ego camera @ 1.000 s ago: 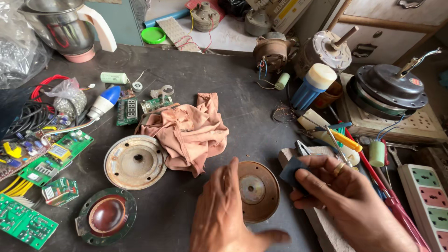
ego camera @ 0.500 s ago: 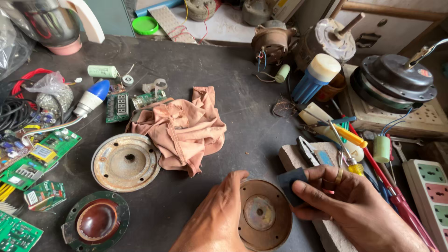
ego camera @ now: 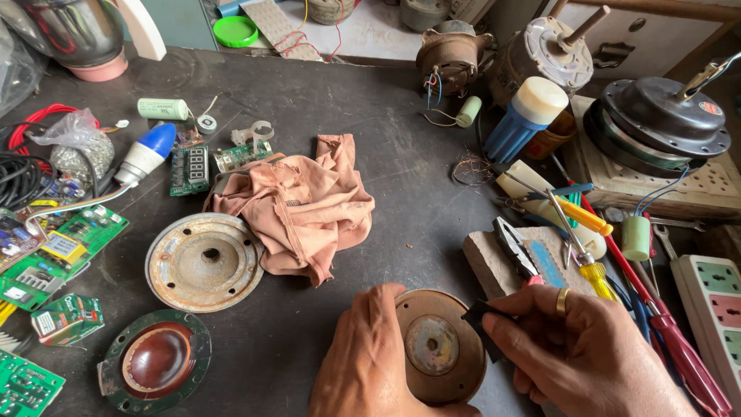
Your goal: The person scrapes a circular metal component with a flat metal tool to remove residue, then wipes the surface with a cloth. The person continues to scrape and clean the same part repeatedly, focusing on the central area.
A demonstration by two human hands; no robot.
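My left hand (ego camera: 369, 363) grips the left edge of a rusty brown round metal cover (ego camera: 438, 346), holding it tilted near the table's front edge. My right hand (ego camera: 575, 357), with a ring on one finger, pinches a small dark blue abrasive piece (ego camera: 477, 319) against the cover's right rim. A second, larger rusty disc (ego camera: 204, 262) lies flat to the left, next to a crumpled peach cloth (ego camera: 301, 205).
Pliers (ego camera: 515, 249) and screwdrivers (ego camera: 580, 218) lie on a stone block (ego camera: 488, 262) at right, beside a power strip (ego camera: 714, 301) and fan motors (ego camera: 662, 127). Green circuit boards (ego camera: 58, 255), a bulb (ego camera: 145, 154), a speaker cone (ego camera: 157, 361) and wires crowd the left side.
My left hand went from lying flat beside the round cover to gripping and tilting it. My right hand brought the abrasive piece down onto the cover's right rim.
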